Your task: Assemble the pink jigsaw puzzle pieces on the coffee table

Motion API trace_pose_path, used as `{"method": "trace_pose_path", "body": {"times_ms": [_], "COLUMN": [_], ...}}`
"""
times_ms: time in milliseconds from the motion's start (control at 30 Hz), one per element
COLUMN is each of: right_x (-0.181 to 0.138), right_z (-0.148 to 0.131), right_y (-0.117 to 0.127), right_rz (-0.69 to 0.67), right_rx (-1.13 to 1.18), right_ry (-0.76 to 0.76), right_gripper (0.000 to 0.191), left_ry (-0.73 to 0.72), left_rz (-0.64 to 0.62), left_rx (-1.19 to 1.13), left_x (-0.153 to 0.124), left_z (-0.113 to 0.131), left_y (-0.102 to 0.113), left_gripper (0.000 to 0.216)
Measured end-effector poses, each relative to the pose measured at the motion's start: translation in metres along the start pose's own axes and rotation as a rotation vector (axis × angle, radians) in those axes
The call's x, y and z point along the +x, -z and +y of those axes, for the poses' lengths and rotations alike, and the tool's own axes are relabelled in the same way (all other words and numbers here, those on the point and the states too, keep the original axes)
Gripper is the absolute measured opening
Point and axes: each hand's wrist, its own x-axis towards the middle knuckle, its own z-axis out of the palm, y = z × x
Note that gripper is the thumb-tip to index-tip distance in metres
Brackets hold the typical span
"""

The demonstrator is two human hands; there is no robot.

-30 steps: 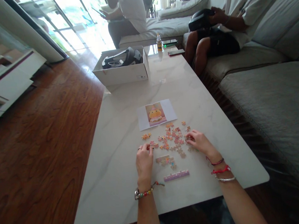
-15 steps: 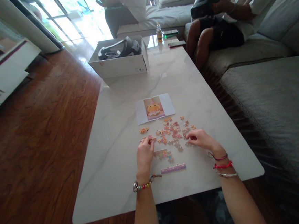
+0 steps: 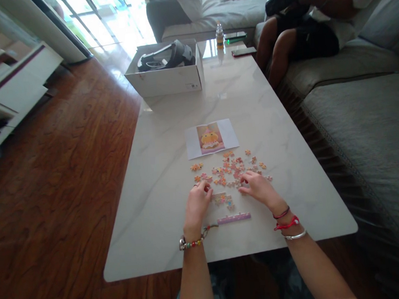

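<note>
Right hand (image 3: 261, 191) nearer left hand (image 3: 197, 206) than before, beside puzzle pieces (image 3: 236, 174) — fingers (image 3: 244, 190) curled, grips unclear — open tabletop (image 3: 149, 208) toward edges (image 3: 312, 160)

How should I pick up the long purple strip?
Probably hold the purple strip by both short ends, coming from left and right. It lies flat, long and narrow, and looks like joined pieces, so lifting one end alone might pull it apart.
</note>
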Motion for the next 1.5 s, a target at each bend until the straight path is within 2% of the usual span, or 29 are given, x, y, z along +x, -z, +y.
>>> {"method": "trace_pose_path", "body": {"times_ms": [233,433,567,667,833,933,1200,1500], "right_x": [0.005,0.007,0.007,0.008,0.009,0.011,0.013,0.01], "right_z": [-0.002,0.009,0.017,0.015,-0.005,-0.015,-0.02,-0.018], "right_y": [-0.009,-0.004,0.001,0.002,-0.005,-0.013,-0.017,-0.011], "right_rz": [-0.006,0.027,-0.006,0.002,0.125,0.082,0.01,-0.05], "right_rx": [0.017,0.132,0.128,0.092,0.129,0.061,-0.105,0.045], "right_ry": [-0.018,-0.026,-0.058,-0.029,0.089,0.161,0.188,0.311], "right_gripper": [0.005,0.009,0.007,0.007,0.013,0.017,0.005,0.004], "left_ry": [-0.036,-0.027,-0.039,-0.042,-0.044,-0.046,-0.08,-0.153], "left_rz": [-0.07,-0.086,-0.083,-0.077,-0.073,-0.063,-0.068,-0.143], "left_rx": [-0.016,-0.004,-0.018,-0.031,-0.031,-0.027,0.001,-0.001], "left_x": [-0.005,-0.004,-0.002,-0.001,0.0,0.0,-0.003,-0.005], "left_z": [0.007,0.006,0.005,0.004,0.003,0.001,0.0,0.005], "left_y": [0.003,0.003,0.002,0.001,0.001,0.003,0.002,-0.005], "left_gripper": [0.005,0.006,0.008,0.01,0.011,0.011,0.008,0.007]}}
